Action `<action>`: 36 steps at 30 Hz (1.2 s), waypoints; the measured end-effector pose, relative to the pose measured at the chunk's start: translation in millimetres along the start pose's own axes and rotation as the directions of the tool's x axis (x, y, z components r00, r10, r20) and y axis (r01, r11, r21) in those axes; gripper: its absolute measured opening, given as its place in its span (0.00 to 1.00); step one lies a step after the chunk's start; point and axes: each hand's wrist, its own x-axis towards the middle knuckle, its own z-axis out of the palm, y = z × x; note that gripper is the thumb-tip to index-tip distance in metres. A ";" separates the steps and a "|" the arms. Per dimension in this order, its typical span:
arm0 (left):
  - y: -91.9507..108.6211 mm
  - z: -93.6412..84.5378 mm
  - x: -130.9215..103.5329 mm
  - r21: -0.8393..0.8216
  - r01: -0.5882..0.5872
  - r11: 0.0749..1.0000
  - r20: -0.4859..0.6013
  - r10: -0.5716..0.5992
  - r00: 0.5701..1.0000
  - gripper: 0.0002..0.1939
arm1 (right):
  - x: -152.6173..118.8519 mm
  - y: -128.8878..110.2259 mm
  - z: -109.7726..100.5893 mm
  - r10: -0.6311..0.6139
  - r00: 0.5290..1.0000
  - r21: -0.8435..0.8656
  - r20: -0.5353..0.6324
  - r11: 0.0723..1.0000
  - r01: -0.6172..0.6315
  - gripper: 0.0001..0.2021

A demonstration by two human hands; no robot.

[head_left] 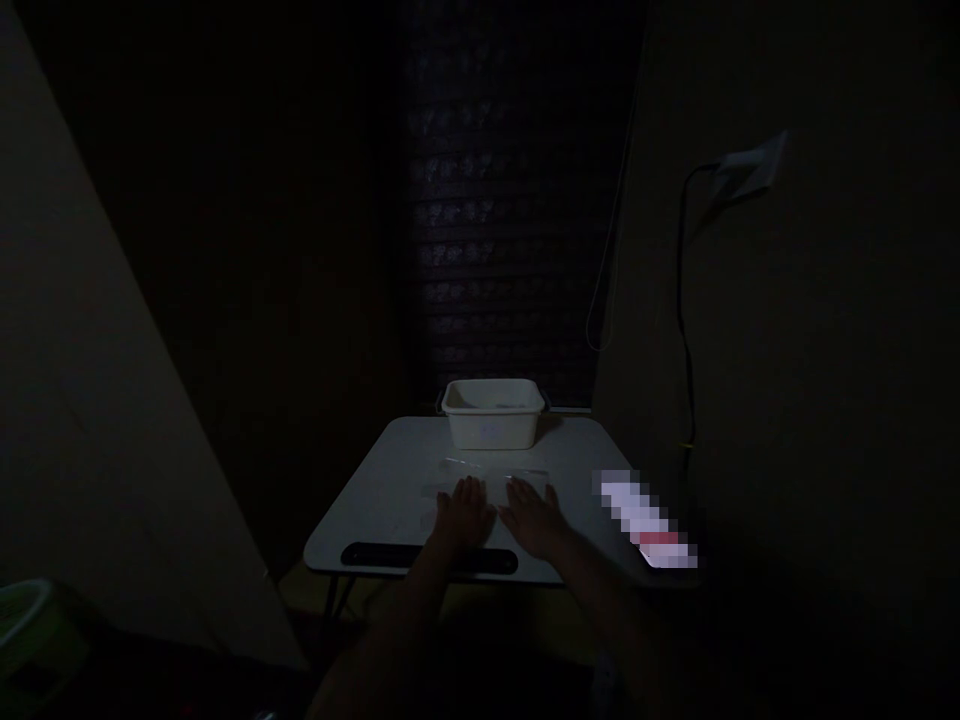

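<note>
Both hands rest palm down, side by side, at the middle of a small white table [367, 500]. My left hand [463, 513] lies on the near left part of a clear, thin plastic sheet or bag [487, 472], its fingers stretched forward. Close to its right, my right hand [532, 515] presses on the near right part of the same plastic, fingers spread. Dim light hides the plastic's exact outline. Just beyond it stands a white rectangular tub [493, 430] with something pale inside that I cannot make out.
A lit, blurred-out screen [649, 525] lies at the table's right edge. A dark slot [382, 554] runs along the near edge. On the right wall a cable hangs from a socket [750, 170]. A green basket [37, 640] is at lower left.
</note>
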 end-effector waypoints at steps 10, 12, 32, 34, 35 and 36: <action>8.8 2.6 -1.5 -0.003 0.010 1.000 0.027 -0.010 1.000 0.25 | -9.0 18.2 7.6 0.072 0.996 -0.006 0.053 0.997 -0.072 0.28; 9.2 2.7 -1.6 -0.011 0.023 1.000 0.025 -0.023 0.999 0.26 | -11.4 27.7 6.3 0.142 0.988 -0.033 0.064 0.990 -0.140 0.28; -2.8 0.4 -9.9 -0.034 0.058 0.998 0.032 -0.056 0.998 0.25 | 0.2 15.0 11.4 0.147 0.988 -0.012 0.044 0.989 -0.146 0.29; -1.9 -2.2 -11.1 -0.037 0.058 0.998 0.039 -0.056 0.998 0.24 | -0.4 20.2 11.3 0.188 0.981 -0.029 0.043 0.982 -0.187 0.29; -1.0 -3.3 -11.5 -0.036 0.060 0.998 0.037 -0.059 0.998 0.24 | -0.2 22.0 10.8 0.203 0.978 -0.034 0.047 0.979 -0.202 0.29; -0.2 -4.1 -11.7 -0.034 0.063 0.997 0.028 -0.062 0.998 0.24 | 0.1 23.1 10.2 0.214 0.975 -0.037 0.051 0.976 -0.213 0.29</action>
